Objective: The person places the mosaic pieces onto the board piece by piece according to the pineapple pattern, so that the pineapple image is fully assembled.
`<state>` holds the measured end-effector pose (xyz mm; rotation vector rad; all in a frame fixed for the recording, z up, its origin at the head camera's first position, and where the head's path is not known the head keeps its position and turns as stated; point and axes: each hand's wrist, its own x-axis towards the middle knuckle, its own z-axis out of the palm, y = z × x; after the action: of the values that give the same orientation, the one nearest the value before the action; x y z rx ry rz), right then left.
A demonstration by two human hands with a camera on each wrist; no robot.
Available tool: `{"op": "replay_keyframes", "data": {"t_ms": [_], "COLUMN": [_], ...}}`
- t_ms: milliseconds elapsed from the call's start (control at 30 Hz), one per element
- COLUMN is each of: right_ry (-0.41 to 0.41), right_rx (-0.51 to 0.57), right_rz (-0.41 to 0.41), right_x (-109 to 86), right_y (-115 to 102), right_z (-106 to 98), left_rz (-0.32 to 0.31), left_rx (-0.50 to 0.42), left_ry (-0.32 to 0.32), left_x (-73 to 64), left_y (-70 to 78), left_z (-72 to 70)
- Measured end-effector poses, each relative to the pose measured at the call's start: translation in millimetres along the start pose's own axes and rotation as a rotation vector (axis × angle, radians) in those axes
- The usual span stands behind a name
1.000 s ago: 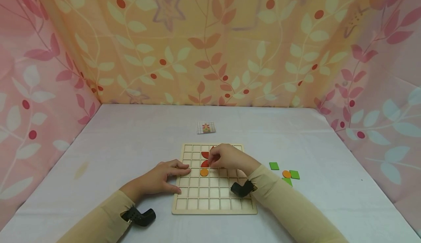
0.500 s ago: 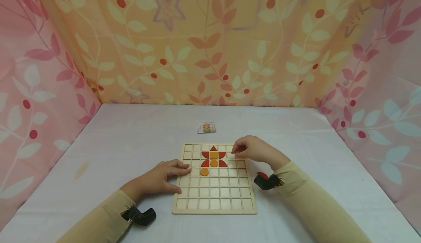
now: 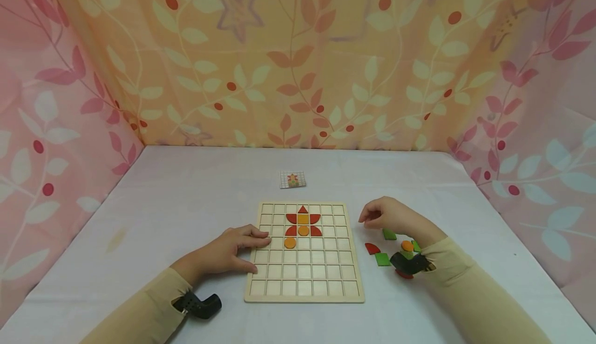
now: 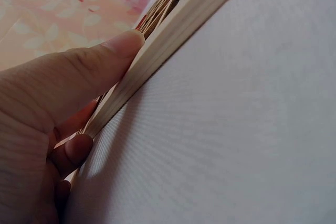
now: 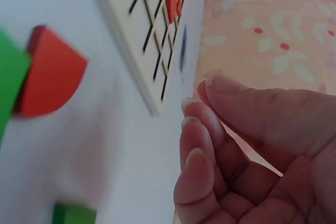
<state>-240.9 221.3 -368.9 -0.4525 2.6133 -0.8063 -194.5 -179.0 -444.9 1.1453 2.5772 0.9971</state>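
Note:
My left hand [image 3: 235, 250] rests on the left edge of a wooden grid board [image 3: 304, 287], its thumb and fingertips touching the rim. On the board sit a red triangle [image 3: 303, 210], an orange square [image 3: 303, 219], several red quarter-round pieces [image 3: 291, 219], and two orange discs, one [image 3: 303, 230] under the square and another [image 3: 289, 242] lower left. Off the board's right side hovers my right hand [image 3: 391, 214], fingers loosely curled with nothing between them. Below it lie a green square [image 3: 382, 259], a red quarter-round piece [image 5: 55, 74] and another orange disc [image 3: 407, 246].
Behind the board lies a small pattern card [image 3: 292, 179] with a printed grid figure. More green pieces [image 3: 389, 234] and a red piece [image 3: 404, 274] lie around the right wrist, partly hidden by it. White cloth [image 3: 195, 183] covers the table, and patterned curtains [image 3: 298, 75] enclose it.
My right hand has moved from over the board to the right, above the loose pieces. The pieces it covered on the board now show. My left hand stays in place.

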Motion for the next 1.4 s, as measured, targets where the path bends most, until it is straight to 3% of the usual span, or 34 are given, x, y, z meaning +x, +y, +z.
{"op": "replay_keyframes", "data": {"t_ms": [500,867,1067,1400], "right_ry": [-0.003,-0.122,-0.127,-0.11], "right_rx": [0.066,0.079,0.012,-0.059], "right_rz": [0.092,-0.009,-0.081,-0.07], "right_x": [-24.8,-37.1,-38.2,-39.3], "right_y": [36.5,41.6,41.0,37.4], "right_z": [2.0,13.2,16.4,20.3], "left_rz": [0.016,-0.025,-0.017,0.008], "left_rx": [-0.003,0.006,0.016,0.014], "left_ry": [0.004,-0.003,0.0,0.009], "left_x": [0.2,-0.1,0.1,0.5], "left_y": [-0.1,1.0,2.6,3.3], "left_z": [-0.3,-0.6,-1.1,-1.2]}}
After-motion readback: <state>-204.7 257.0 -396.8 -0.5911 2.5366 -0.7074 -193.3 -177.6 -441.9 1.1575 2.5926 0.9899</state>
